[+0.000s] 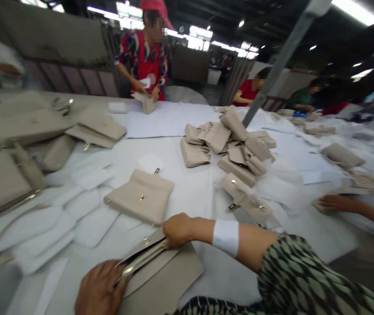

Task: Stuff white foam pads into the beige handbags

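A beige purse (164,280) lies at the near table edge with its mouth held apart. My left hand (98,291) is closed on the near lip of the purse by a gold clasp. My right hand (178,229), on an arm with a white wristband and a green-black patterned sleeve, is curled over the far flap, its fingertips tucked into the opening. Just beyond my right hand another beige purse (140,197) lies flat and closed. What is inside the held purse is hidden.
A heap of several beige purses (233,146) sits at mid-table, and more are stacked at the left (6,175). White paper sheets (85,214) cover the table. A person in red (146,57) works at the far side. Another person's hand (333,203) rests at the right.
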The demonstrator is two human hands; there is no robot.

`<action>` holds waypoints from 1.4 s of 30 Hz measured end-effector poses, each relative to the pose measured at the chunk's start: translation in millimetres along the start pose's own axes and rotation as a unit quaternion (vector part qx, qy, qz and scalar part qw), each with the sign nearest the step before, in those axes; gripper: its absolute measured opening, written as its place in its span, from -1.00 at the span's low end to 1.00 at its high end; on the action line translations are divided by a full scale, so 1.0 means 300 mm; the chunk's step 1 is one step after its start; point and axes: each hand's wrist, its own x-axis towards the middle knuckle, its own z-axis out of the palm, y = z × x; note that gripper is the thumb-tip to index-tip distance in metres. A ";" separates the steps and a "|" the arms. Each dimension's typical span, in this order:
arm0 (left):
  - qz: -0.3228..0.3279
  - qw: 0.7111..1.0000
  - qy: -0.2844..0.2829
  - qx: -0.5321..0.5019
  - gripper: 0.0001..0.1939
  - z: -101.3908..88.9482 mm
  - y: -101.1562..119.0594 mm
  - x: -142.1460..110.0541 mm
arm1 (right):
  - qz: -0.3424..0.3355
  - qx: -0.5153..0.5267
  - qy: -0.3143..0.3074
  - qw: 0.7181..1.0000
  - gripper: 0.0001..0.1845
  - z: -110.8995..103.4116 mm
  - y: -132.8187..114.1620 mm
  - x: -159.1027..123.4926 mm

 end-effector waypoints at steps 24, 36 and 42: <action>-0.023 0.993 -0.088 0.077 -0.90 0.018 0.221 0.216 | 0.047 0.246 0.188 0.950 -0.90 0.143 0.196 -0.012; 0.082 0.992 -0.069 -0.059 -0.79 0.053 0.229 0.249 | 0.099 0.147 0.190 0.966 -0.75 0.113 0.157 0.061; 0.053 0.994 -0.058 -0.082 -0.77 0.056 0.198 0.243 | 0.065 0.142 0.228 0.961 -0.80 0.151 0.153 0.034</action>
